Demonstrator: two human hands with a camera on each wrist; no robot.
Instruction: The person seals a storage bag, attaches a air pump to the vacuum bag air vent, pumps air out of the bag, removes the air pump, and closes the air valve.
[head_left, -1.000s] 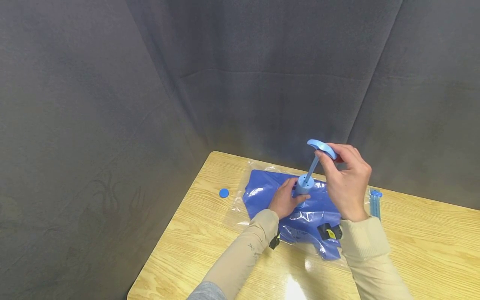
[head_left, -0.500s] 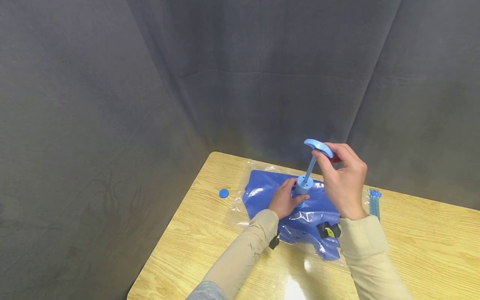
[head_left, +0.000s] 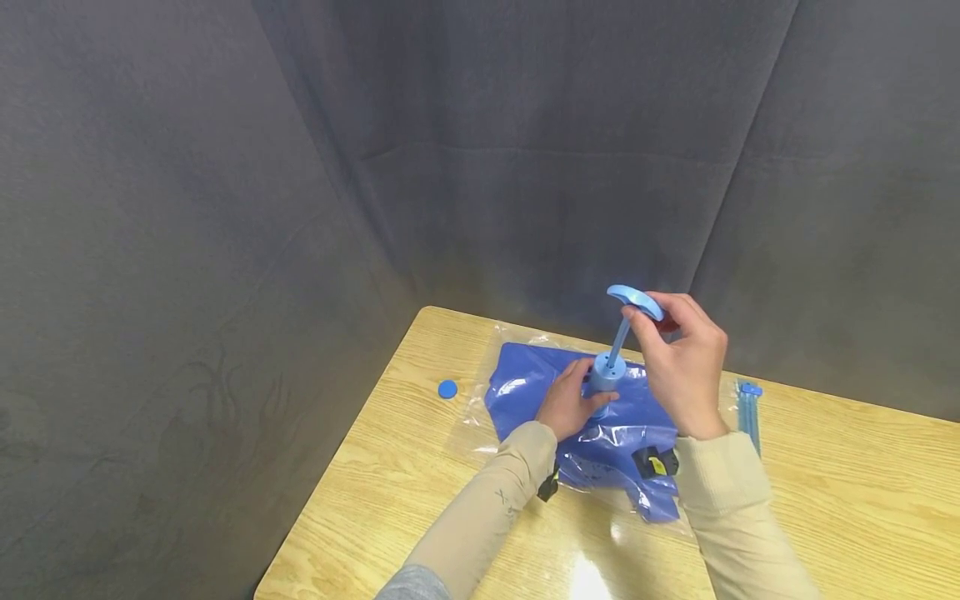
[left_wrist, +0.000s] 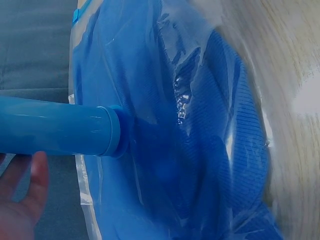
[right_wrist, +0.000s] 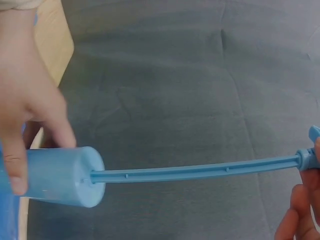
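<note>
A light-blue hand pump (head_left: 606,379) stands upright on a clear plastic bag (head_left: 478,412) with blue cloth (head_left: 521,387) inside. My left hand (head_left: 567,402) grips the pump's barrel, fingers behind and thumb in front. Its base meets the bag in the left wrist view, around the barrel's end (left_wrist: 112,131). My right hand (head_left: 690,358) pinches the curved handle (head_left: 635,298) between thumb and fingers. The pump's thin rod (right_wrist: 200,173) is drawn far out of the barrel. In the right wrist view, fingers (right_wrist: 300,215) of that hand lie under the handle.
A small blue disc (head_left: 447,389) lies on the wooden table (head_left: 390,450) left of the bag. At the bag's right edge runs a light-blue strip with a slider (head_left: 750,390). Dark grey cloth (head_left: 540,167) hangs behind and left of the table.
My right hand and the pump handle have shifted slightly left and a little down. My left hand keeps hold of the barrel in the same place.
</note>
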